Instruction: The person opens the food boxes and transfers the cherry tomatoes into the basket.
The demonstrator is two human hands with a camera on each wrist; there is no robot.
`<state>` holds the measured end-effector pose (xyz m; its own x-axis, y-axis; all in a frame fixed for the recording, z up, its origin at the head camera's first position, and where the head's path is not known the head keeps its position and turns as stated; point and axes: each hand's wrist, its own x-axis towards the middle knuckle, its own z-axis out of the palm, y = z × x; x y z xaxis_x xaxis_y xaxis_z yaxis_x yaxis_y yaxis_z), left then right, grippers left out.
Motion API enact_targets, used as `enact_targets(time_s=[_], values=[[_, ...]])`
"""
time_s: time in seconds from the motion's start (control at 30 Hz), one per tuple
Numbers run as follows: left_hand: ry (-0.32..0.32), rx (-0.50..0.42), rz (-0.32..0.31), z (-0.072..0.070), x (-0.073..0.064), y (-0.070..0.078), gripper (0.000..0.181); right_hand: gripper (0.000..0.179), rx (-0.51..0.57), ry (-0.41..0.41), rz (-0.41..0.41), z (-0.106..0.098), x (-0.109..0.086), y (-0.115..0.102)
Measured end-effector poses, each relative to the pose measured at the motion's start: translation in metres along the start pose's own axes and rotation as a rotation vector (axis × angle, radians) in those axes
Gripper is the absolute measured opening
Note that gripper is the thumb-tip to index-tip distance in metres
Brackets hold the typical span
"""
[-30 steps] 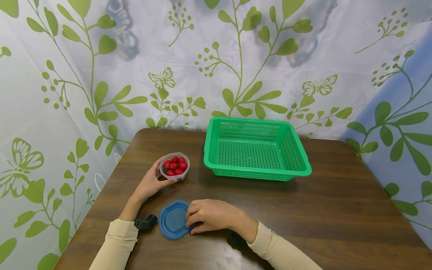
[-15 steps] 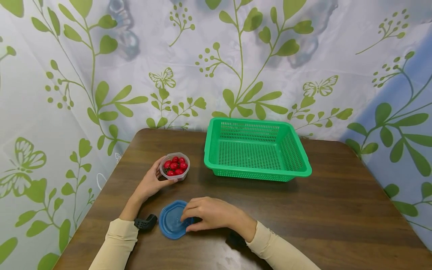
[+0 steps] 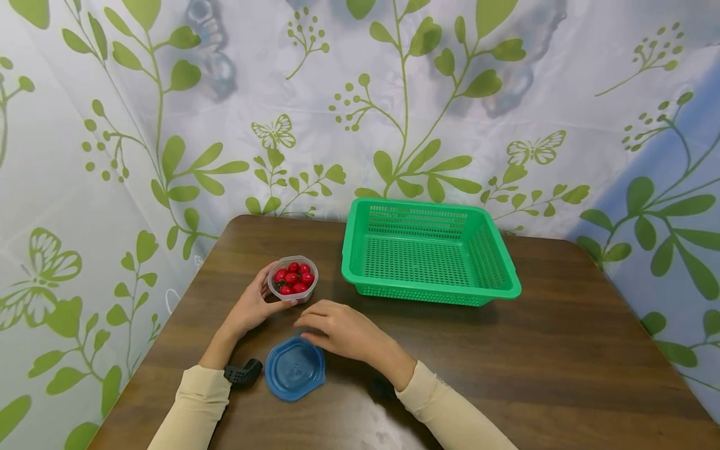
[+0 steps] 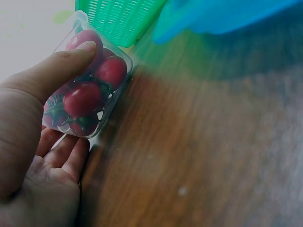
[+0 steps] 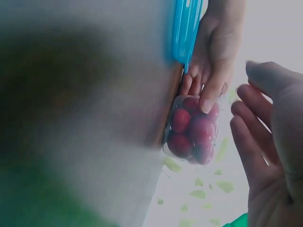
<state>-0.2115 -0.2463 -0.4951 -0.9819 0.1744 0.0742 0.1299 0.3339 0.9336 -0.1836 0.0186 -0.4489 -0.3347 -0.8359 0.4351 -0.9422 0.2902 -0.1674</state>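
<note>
Clear plastic tub: stands upright, uncovered, on the far left part of the brown wood-grain surface (image 3: pixel 551 356); the tub (image 3: pixel 305 296) is left of the basket.
Cherry tomatoes: the red fruits (image 3: pixel 292 279) in view all lie inside the tub; green stems show among them in the left wrist view.
Left hand: its grip (image 3: pixel 250 306) is closed round the left and near sides of the tub, the thumb along the near side.
Right hand: its grip (image 3: pixel 349 331) holds nothing; the fingers are loosely bent and parted from the thumb, above the surface, just right of the tub and beyond the lid, apart from both.
Blue lid: lies flat on the near side of the tub (image 3: pixel 295 369), well apart from it; which face is up cannot be told.
Green basket: perforated and rectangular, at the far middle of the surface (image 3: pixel 427 289), touched by neither hand.
Done: the tub is open and steadied, with its lid set aside.
Left to do: judged from this arrangement, handling of the fruit seems not yet begun; the right hand is free and near the tub's opening.
</note>
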Motion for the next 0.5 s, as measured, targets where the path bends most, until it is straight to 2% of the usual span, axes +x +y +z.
enact_targets(time_s=[0.23, 0.5], values=[[-0.008, -0.005, 0.02, -0.001, -0.001, -0.001, 0.099, 0.031, -0.024, 0.126, 0.133, 0.005, 0.018, 0.003], [-0.009, -0.011, 0.025, 0.0, 0.002, -0.001, 0.098, 0.033, -0.056, 0.148, 0.253, 0.0, 0.038, 0.01]])
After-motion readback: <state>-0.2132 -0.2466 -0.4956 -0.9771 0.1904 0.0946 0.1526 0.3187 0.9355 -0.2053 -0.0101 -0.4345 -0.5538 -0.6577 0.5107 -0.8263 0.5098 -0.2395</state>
